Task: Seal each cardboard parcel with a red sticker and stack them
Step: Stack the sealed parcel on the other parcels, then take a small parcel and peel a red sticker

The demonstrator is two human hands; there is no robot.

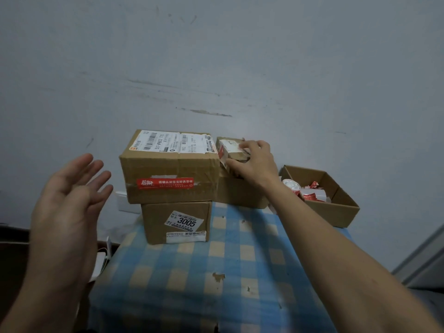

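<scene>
Step in hand: judged to be picking up the small parcel point(228, 147) to bring it forward for sealing or stacking.
Right hand: the right hand point(252, 159) is stretched to the centre right of the frame, clamped on the small parcel with fingers over its top and thumb at its near side.
Left hand: the left hand point(67, 198) hangs at the left of the frame, fingers straight and spread, holding nothing and well apart from the other hand.
Small parcel: rests on a rear parcel point(240, 192), just beside the stack. It shows red on its left end; whether that is a seal cannot be told.
Stack: the top parcel point(168, 164) sits on the bottom parcel point(153, 222), overhanging it on the left. A red sticker point(164, 183) runs across the front face of the top parcel.
Supplies: an open box point(336, 212) at the right edge of the tabletop point(216, 272) holds red and white sticker scraps point(310, 192).
Recommended handling: lift the small parcel straight up before drawing it back, so that it does not drag on the rear parcel or nudge the stack. Bring the free hand under it as support.
Risk: the overhanging top parcel could shift if knocked. Check the flaps before pressing any sticker down.
</scene>
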